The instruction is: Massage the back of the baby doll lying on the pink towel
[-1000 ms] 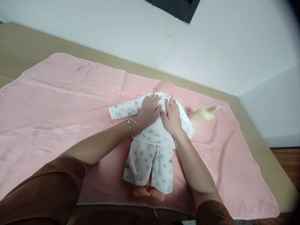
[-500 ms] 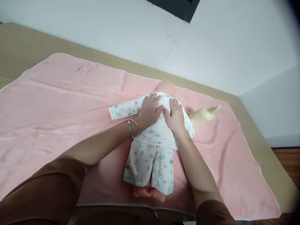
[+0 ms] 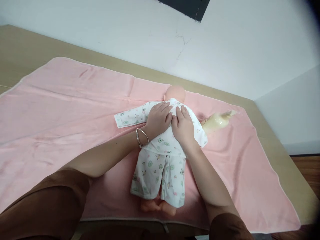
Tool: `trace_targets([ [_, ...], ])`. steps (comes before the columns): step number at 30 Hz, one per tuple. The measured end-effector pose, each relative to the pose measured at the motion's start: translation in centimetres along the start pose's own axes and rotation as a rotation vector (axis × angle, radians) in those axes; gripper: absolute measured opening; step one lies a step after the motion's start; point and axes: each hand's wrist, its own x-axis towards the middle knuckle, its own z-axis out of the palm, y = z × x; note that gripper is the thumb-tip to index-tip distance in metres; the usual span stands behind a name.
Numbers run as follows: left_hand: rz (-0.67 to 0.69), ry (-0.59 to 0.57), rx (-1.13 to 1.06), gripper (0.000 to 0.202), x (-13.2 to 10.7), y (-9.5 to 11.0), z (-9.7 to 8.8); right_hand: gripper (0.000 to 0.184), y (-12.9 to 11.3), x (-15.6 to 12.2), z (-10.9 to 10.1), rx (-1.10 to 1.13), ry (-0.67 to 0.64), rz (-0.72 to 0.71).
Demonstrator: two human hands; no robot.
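A baby doll (image 3: pixel 163 146) in a white printed top and trousers lies face down, its bald head away from me and its feet (image 3: pixel 160 206) toward me. Flat on the left part of its upper back rests my left hand (image 3: pixel 158 120), fingers stretched out, with a silver bangle (image 3: pixel 142 137) on the wrist. My right hand (image 3: pixel 183 128) lies open beside it on the right part of the back. The two thumbs are close together near the middle. One sleeve (image 3: pixel 128 117) of the top sticks out to the left.
Under the doll a pink blanket (image 3: pixel 75 106) covers much of the wooden table (image 3: pixel 95 56). Right of the doll lies a pale yellow bottle-like object (image 3: pixel 217 120) with a clear tip. A white wall (image 3: pixel 120 30) runs along the table's far edge.
Both hands have slid very slightly toward me and left on the doll's back. My right hand's fingers now lie a little lower. The doll stays in place.
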Motion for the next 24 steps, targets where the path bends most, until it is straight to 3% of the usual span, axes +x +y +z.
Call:
trace_targets([
  [5,-0.076,-0.032,-0.048,0.047,0.2,-1.0,0.9,0.054,0.7,0.5,-0.2,0.097,-0.066,0.018],
  [24,-0.080,-0.017,-0.085,0.045,0.4,-1.3,1.1,0.054,0.7,0.3,0.1,0.121,-0.034,0.031],
])
